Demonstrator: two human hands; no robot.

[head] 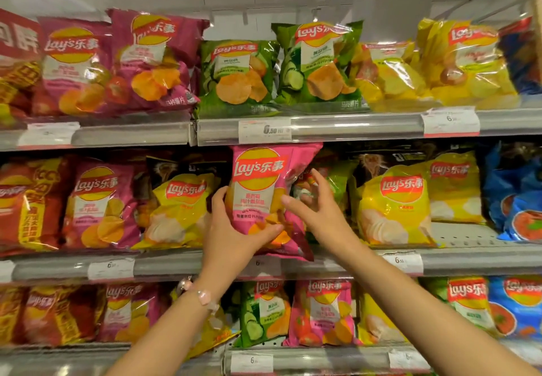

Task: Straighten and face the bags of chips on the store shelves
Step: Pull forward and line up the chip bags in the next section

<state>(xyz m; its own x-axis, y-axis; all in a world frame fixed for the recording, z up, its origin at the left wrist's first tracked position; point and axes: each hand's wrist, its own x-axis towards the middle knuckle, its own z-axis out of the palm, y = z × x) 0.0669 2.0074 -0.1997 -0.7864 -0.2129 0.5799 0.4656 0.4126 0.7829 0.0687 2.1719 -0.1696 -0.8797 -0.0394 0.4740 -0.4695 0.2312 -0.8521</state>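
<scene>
I'm watching the left hand (234, 229) gripping the pink bag (264, 197) low on its left edge, thumb curling across the front near the bottom, fingers going behind. The right hand (315, 208) is reaching in w/ fingers spread and straight, thumb touching the bag's right edge, other fingers pointing past it toward the green bag (337, 182) behind; it's not closing on anything as far as I can tell.

Key relation: the pink bag is sitting directly ahead of both hands, on the middle shelf (469, 261), between the two wrists. Its long axis is running near vertical but leaning, top tipping right and bottom corner hanging over the shelf lip. Logo's facing me already, so I'm judging facing is ok and the lean is what's left. Left hand's carrying the load and is nearer the bag's base; right is nearer the upper right side, so it's the one placed to nudge the top back left.

Either side: a yellow bag (181, 208) is touching on the left, another yellow bag (393, 205) standing apart on the right w/ the green one in the gap. Tight slot, I'm guessing crinkly film will be slipping if squeezed low.
</scene>
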